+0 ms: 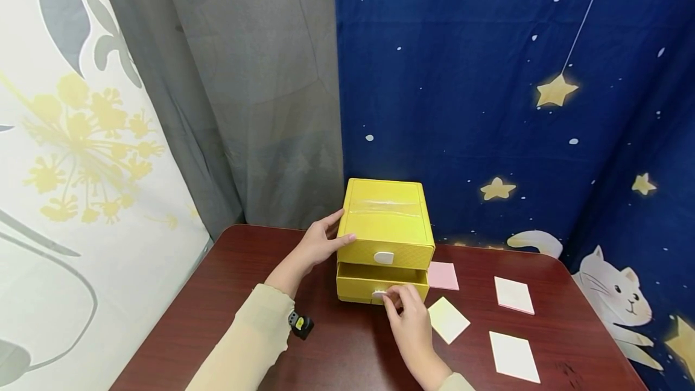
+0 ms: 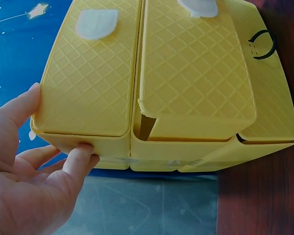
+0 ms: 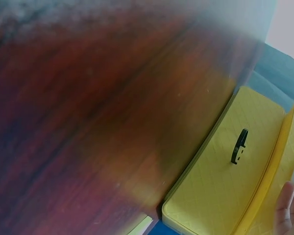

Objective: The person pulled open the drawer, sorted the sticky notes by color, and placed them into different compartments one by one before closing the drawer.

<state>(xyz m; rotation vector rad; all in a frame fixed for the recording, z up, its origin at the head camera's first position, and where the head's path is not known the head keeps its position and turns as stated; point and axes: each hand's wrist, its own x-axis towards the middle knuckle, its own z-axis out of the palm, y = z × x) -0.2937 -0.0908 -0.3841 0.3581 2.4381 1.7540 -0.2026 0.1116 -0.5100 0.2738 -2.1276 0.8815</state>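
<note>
A yellow cabinet of stacked drawers [image 1: 387,213] stands at the back of the table. Its middle drawer [image 1: 355,285] is pulled partway out and its visible inside is bare; the top drawer [image 2: 88,78] is closed. My left hand [image 1: 317,243] rests on the cabinet's upper left corner, thumb on the top edge and fingers against the side [image 2: 71,144]. With thumb and fingertips, my right hand [image 1: 409,321] pinches the middle drawer's white pull tab [image 1: 378,294]. The lowest drawer [image 3: 220,166], with a black loop handle [image 3: 239,146], is closed; the head view mostly hides it.
Right of the cabinet lie a pink paper pad [image 1: 443,276], a yellow pad [image 1: 448,320] and two whitish pads [image 1: 514,294]. Clear tape [image 1: 385,205] crosses the cabinet top. Curtains [image 1: 260,107] hang behind the dark red table [image 1: 228,300].
</note>
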